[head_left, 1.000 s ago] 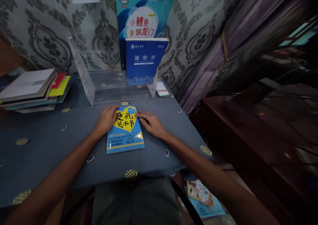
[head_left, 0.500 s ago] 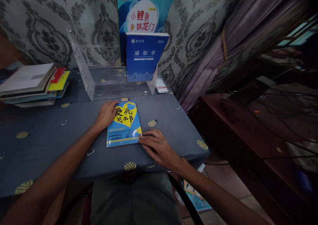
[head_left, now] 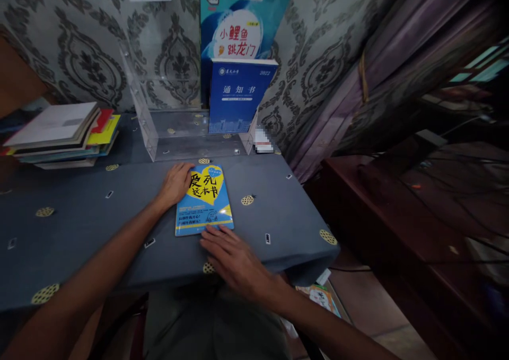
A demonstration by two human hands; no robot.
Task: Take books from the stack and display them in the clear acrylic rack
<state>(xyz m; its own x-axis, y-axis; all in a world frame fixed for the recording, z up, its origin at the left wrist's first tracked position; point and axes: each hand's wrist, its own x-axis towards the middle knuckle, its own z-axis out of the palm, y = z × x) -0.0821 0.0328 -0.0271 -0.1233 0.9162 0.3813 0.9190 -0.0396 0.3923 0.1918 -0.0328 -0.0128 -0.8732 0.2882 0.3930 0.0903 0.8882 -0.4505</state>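
Note:
A blue book with a yellow heart and black lettering lies closed and flat on the table. Against its upper left edge rests my left hand, fingers stretched out and lying low, touching the cover's side. Below the book, my right hand is spread palm down, its fingertips at the lower edge of the cover. Neither hand lifts anything.
Behind the book stands a clear acrylic rack holding a blue booklet and a taller teal book. A stack of books sits at the left. The patterned tablecloth drops off at the front and right.
My right hand has moved left from the book's lower right corner to its bottom edge. My left hand stays at the left edge. The view has shifted slightly.

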